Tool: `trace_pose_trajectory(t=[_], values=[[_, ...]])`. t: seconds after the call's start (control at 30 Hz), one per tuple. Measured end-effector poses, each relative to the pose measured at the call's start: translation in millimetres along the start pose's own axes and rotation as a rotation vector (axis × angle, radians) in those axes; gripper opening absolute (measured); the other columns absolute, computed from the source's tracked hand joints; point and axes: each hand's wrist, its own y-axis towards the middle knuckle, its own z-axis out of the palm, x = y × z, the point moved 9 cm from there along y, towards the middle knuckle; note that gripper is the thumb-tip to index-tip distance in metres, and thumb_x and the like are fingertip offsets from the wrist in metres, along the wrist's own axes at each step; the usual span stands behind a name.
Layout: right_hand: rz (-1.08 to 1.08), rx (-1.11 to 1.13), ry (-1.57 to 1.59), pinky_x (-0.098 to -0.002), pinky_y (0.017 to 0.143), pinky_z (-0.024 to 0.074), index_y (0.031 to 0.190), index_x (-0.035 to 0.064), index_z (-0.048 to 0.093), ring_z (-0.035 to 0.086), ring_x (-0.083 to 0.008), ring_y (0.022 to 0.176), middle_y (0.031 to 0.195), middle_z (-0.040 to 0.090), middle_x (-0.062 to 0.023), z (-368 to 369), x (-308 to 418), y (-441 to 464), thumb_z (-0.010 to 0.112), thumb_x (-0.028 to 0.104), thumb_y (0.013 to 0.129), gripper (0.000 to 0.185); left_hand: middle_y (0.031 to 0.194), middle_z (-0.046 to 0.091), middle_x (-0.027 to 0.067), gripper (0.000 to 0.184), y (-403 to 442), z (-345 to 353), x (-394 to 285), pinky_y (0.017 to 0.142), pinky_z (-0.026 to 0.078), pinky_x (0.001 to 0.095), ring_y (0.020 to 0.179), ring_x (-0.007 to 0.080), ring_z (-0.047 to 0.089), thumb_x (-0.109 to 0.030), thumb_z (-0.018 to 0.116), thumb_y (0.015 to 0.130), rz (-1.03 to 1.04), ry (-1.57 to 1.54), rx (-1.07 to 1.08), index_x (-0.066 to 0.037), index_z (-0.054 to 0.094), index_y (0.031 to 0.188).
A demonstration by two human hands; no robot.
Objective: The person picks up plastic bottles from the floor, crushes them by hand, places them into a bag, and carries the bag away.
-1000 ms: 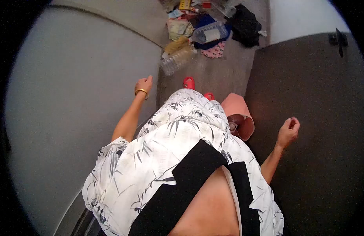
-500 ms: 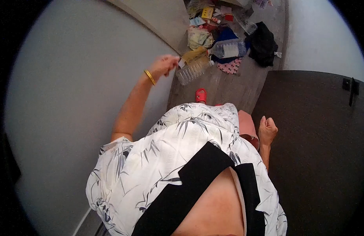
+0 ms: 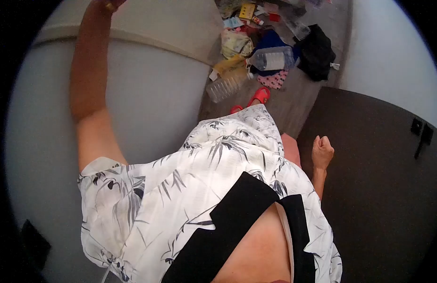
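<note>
My left arm is raised along the pale wall, and my left hand (image 3: 117, 3) is cut off by the top edge of the view. Only the part near the gold bracelet (image 3: 109, 6) shows; its fingers are hidden. My right hand (image 3: 323, 153) hangs beside my hip in a closed fist, with no object visible in it. Next to that fist is a pink cloth (image 3: 290, 150), partly behind my white leaf-patterned clothing (image 3: 228, 146). A dark brown door panel (image 3: 369, 198) lies behind the fist, apparently untouched.
On the wooden floor ahead lie plastic bottles (image 3: 273, 59), a black bag (image 3: 316, 54), a dark blue cloth (image 3: 269, 41), a pink dotted cloth (image 3: 272, 79), a yellow box (image 3: 247, 11) and small packets. My red shoes (image 3: 261, 95) stand near them. The door has a black handle (image 3: 424, 137).
My left hand has moved up and to the left, from near the bottles to the top edge. My right fist has barely moved. A second red shoe now shows more fully.
</note>
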Motion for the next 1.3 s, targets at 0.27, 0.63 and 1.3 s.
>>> trace_pose_trajectory(t=[0.27,0.63,1.3], values=[[-0.027,0.169,-0.063,-0.0373,0.045,0.0357,0.061,0.0027,0.039,0.045,-0.0319,0.048,0.053,0.043,-0.0153,32,-25,8,0.055,0.018,0.076,0.027,0.074,0.057,0.0046,0.029,-56,18,61,0.049,0.042,0.0189,0.057,0.0076,0.051,-0.025,0.049,0.085,-0.063,-0.359,0.088,0.001,0.057,0.096],[-0.129,0.201,0.047,-0.0416,0.048,0.0375,0.062,0.0032,0.043,0.050,-0.0365,0.056,0.057,0.047,-0.0174,32,5,66,0.056,0.018,0.073,0.023,0.082,0.056,0.0019,0.026,-60,52,70,0.061,0.044,0.0228,0.067,0.0074,0.050,-0.023,0.047,0.086,-0.234,-0.310,0.219,-0.006,0.054,0.104],[0.065,0.388,-0.026,-0.0452,0.068,0.0450,0.072,0.0033,0.059,0.057,-0.0371,0.076,0.080,0.058,-0.0211,-56,-59,-124,0.049,0.019,0.067,0.019,0.081,0.058,0.0025,0.028,-222,128,-114,0.060,0.045,0.0228,0.066,0.0090,0.054,-0.024,0.051,0.084,-0.226,-0.477,-0.009,-0.003,0.052,0.102]])
